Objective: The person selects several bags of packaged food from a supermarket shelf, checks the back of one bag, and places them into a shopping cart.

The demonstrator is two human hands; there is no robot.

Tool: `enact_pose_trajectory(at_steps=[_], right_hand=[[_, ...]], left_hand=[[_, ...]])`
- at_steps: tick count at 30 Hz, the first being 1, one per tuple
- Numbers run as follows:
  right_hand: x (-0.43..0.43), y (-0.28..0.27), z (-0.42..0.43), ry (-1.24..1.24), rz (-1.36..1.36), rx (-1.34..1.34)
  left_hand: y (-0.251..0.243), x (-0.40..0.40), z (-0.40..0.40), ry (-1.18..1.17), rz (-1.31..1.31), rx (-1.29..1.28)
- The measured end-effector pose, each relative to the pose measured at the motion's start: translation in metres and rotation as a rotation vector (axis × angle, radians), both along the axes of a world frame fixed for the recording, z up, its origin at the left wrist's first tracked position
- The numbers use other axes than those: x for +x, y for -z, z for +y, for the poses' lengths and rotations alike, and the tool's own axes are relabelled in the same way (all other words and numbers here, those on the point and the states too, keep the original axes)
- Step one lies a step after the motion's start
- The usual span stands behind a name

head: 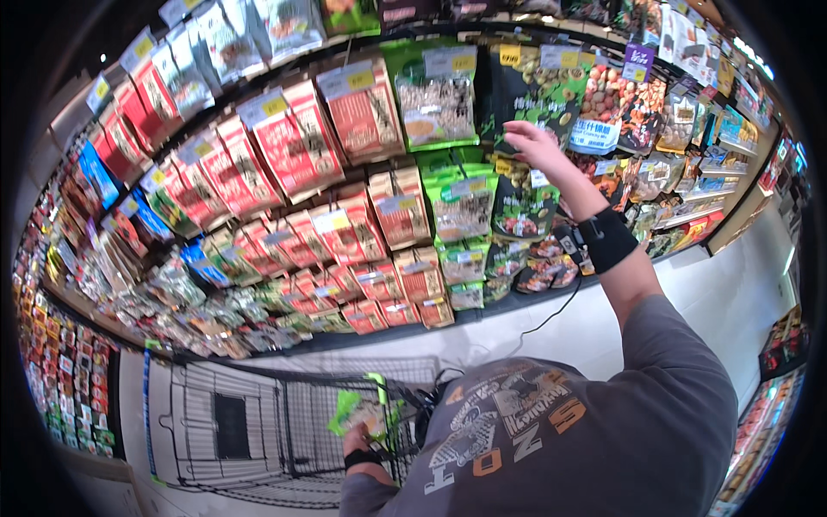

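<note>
My right hand (536, 145) is raised in front of a black-and-green snack bag (526, 81) hanging on the shelf display. Its fingers are spread a little and hold nothing; I cannot tell whether they touch the bag. Just left of it hangs a bright green bag with a clear window (436, 97). Low down, my left hand (357, 436) grips a green plastic food bag (365, 413) at the handle end of a shopping cart (226, 475). Part of that bag is behind the cart's green handle (380, 391).
Rows of red-and-kraft paper bags (300, 142) hang to the left on the rack. A colourful nut-mix bag (597, 106) is at the right. Pale floor tiles (704, 304) run along the shelf base. A black cable (549, 316) dangles from my right wristband (607, 240).
</note>
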State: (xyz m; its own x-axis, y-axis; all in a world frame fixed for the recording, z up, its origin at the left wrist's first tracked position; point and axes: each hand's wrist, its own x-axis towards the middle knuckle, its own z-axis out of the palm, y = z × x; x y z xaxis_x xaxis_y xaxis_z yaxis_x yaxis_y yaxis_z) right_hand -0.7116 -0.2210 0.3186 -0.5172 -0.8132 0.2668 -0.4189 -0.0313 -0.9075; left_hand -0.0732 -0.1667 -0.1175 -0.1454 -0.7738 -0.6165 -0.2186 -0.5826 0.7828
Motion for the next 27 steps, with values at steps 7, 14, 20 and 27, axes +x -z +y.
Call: enact_pose_trajectory(at_steps=[7,14,20,27], right_hand=[[-0.016,0.022,-0.11,0.178,0.193,0.012],[0.01,0.033,-0.153,0.07,-0.093,-0.215],[0.026,0.038,-0.14,-0.027,-0.103,-0.403],[0.062,0.025,-0.061,-0.16,-0.307,-0.416]], left_hand=[[-0.021,-0.009,-0.001,-0.141,0.188,0.398],[-0.081,0.0,-0.006,-0.384,0.068,0.05],[-0.148,-0.038,-0.025,-0.184,-0.04,-0.148],[-0.209,-0.079,-0.039,0.099,0.025,-0.465]])
